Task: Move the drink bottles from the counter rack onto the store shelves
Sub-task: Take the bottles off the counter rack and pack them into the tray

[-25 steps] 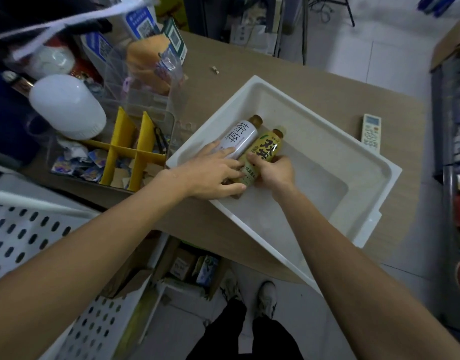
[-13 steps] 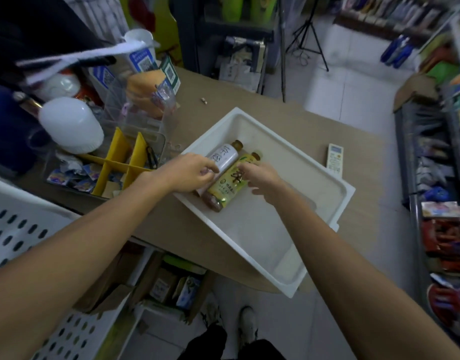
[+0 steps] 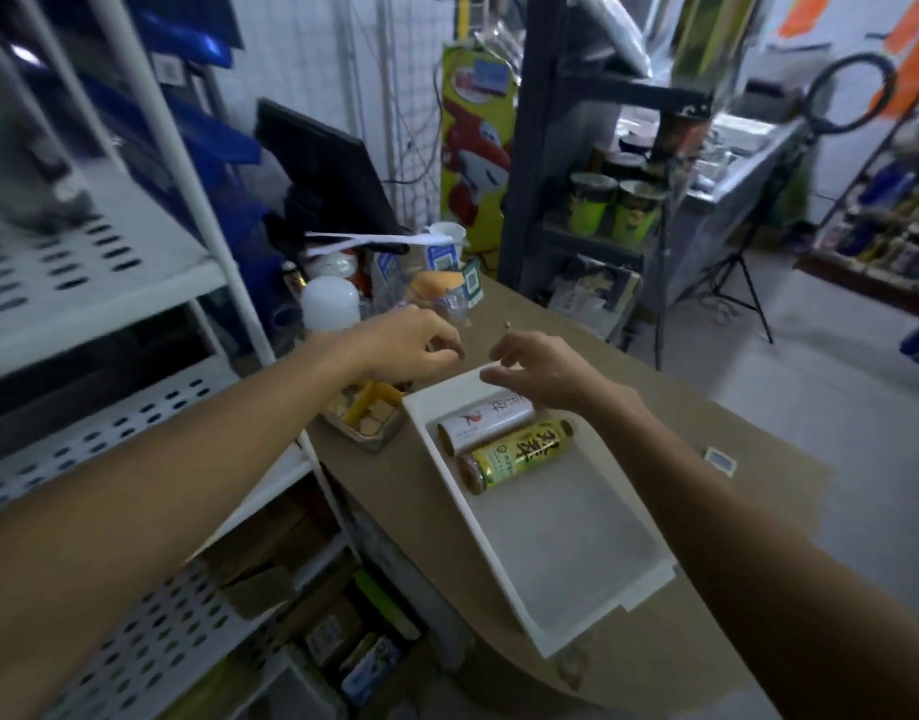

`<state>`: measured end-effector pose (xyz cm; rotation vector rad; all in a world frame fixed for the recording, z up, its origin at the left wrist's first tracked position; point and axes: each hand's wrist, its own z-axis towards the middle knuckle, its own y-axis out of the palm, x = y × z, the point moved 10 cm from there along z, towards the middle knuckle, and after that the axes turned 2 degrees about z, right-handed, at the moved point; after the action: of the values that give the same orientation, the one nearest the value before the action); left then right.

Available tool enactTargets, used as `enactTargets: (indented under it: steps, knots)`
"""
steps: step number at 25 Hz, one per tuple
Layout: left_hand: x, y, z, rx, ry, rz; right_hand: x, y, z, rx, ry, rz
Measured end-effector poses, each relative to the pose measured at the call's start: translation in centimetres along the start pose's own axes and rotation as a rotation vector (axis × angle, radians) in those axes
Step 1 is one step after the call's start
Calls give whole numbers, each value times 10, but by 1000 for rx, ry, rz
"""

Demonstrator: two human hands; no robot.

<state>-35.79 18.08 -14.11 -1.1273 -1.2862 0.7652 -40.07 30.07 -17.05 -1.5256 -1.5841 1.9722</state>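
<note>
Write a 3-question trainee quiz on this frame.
1. True or false: the left hand grips a bottle.
2. Fill in: both bottles lie in the white ___.
3. The white bottle and yellow bottle are: A upright; B lying side by side; C stacked.

Key: 1 false, the hand holds nothing. 2 tray. 3 B.

brown counter [image 3: 707, 423], pale tiled floor [image 3: 836, 407], white wall [image 3: 301, 59].
</note>
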Motion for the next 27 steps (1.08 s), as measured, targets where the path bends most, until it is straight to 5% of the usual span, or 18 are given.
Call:
enactTargets:
  steps: [9, 15, 27]
  knots:
    - [-34, -88, -153, 237, -359, 60, -150, -7, -15, -81, -365, -249]
    - [-43, -124, -238, 283, -479, 127, -254, 5, -29, -145, -565, -211]
    - [-122, -184, -340, 397, -662, 145, -382, 43, -7, -187, -696, -175]
